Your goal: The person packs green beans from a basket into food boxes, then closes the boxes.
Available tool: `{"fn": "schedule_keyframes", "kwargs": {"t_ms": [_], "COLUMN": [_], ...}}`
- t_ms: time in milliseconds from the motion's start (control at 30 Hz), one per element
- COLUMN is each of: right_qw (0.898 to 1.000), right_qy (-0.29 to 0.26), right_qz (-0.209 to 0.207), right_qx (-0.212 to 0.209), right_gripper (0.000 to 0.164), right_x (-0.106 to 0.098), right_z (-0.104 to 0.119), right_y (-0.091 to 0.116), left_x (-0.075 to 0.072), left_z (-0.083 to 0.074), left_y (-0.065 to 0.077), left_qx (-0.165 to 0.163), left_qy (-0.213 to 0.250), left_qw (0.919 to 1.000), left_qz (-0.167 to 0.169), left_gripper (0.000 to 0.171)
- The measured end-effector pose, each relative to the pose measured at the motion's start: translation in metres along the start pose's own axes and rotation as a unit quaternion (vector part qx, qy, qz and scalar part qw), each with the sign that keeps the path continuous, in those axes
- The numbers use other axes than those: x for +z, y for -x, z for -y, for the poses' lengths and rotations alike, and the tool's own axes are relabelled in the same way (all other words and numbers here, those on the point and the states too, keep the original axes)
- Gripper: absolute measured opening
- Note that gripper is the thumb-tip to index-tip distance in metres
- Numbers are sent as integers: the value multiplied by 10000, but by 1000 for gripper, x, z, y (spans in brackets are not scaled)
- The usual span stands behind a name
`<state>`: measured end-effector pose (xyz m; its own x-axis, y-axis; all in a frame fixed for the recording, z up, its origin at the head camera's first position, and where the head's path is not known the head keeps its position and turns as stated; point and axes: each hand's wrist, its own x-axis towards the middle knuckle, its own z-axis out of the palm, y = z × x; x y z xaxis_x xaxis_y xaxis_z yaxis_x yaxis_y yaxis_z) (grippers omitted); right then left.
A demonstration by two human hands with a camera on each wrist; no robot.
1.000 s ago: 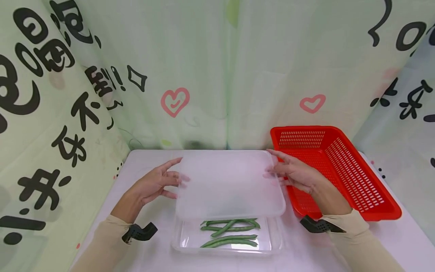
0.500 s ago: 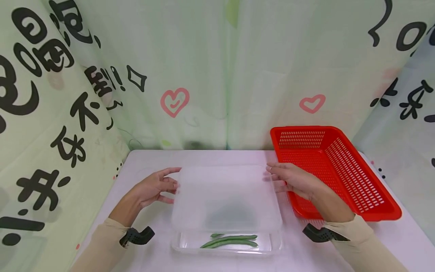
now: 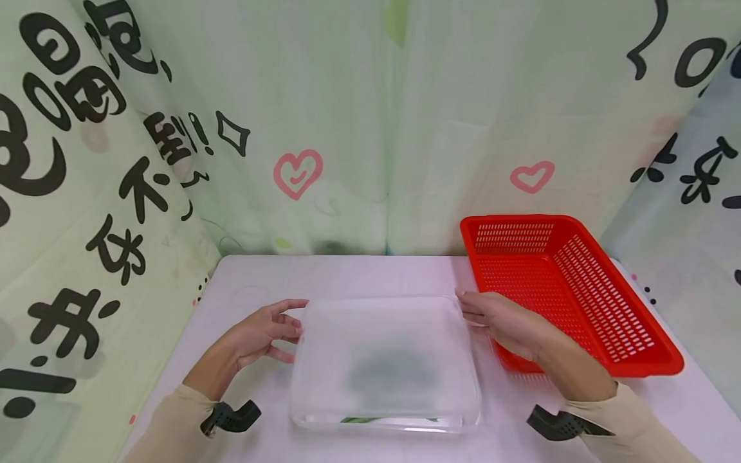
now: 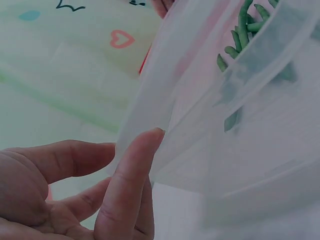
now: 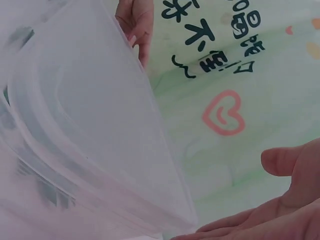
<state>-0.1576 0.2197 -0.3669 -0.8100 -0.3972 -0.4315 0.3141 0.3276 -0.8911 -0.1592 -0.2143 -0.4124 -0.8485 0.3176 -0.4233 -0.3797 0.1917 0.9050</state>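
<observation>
A frosted white plastic lid (image 3: 382,341) covers nearly all of a clear plastic container (image 3: 457,426). Only a sliver of the green beans (image 3: 359,420) shows at the front. In the left wrist view several beans (image 4: 242,32) appear under the raised lid edge. My left hand (image 3: 263,334) holds the lid's left side near the far corner, with fingertips on either face of the edge (image 4: 162,150). At the right far corner my right hand (image 3: 512,325) touches the lid with outstretched fingers. Its thumb (image 5: 280,161) stands apart from the lid in the right wrist view.
A red perforated basket (image 3: 556,283) stands on the right of the white table (image 3: 260,276), close behind my right hand. Behind the table hangs a pale green cloth (image 3: 347,225) printed with writing and hearts. Each forearm wears a black strap (image 3: 231,417).
The lid has come down and toward me over the container, hiding most of the beans. Both hands moved nearer along with it. The basket stays put.
</observation>
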Motion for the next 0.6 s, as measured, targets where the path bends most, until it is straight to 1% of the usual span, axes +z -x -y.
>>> {"fn": "schedule_keyframes", "kwargs": {"t_ms": [133,333,400,467,600], "right_qw": [9997,9989,9987,9989,9997], "right_qy": [-220,-467,-501,-451,-159], "right_qz": [51,-20,-39,-67,-185], "right_qx": [4,75,57,43,84], "right_gripper": [82,84,84,84,83], "right_x": [8,16,18,19,22], "right_z": [-6,-12,-13,-13,-15], "right_y": [1,1,3,4,4], "left_x": [2,5,6,8,11], "left_z": [3,7,8,7,7], "left_y": [2,3,3,3,4], "left_qx": [-29,-29,-22,-25,-44], "left_qy": [-112,-167,-190,-245,-434], "left_qw": [9999,9999,9998,9996,9987], "left_qz": [-52,-19,-60,-115,-251], "left_gripper": [64,64,63,63,62]}}
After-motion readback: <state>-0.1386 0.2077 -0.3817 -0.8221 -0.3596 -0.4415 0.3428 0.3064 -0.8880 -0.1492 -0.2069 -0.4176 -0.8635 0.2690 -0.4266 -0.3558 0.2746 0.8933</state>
